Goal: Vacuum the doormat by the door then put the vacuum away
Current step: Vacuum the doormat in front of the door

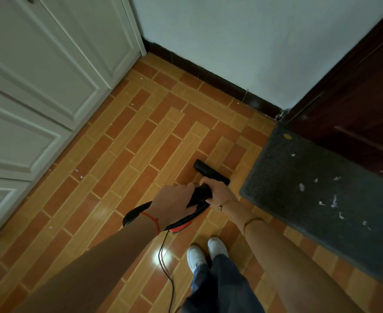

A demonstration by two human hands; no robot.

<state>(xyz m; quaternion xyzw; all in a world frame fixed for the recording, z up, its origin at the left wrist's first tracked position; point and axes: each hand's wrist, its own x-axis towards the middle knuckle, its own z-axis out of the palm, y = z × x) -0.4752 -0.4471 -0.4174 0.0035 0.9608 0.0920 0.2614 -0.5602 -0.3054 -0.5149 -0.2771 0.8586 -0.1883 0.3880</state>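
Observation:
A dark grey doormat (317, 199) lies on the tiled floor at the right, in front of a dark brown door (355, 105). White paper scraps and one yellow bit lie scattered on it. I hold a black vacuum (201, 192) with both hands just left of the mat. My left hand (174, 202) grips its rear part by the ribbed black hose (136, 213). My right hand (217, 192) grips the handle further forward. The black nozzle (211, 172) points at the floor, short of the mat's left edge. A red part of the vacuum (179, 228) shows below my hands.
A thin black cord (163, 263) trails from the vacuum down past my white shoes (206, 251). White panelled cabinet doors (39, 98) fill the left side. A pale wall with dark skirting (208, 73) runs behind. Small white scraps dot the orange tiles (118, 154).

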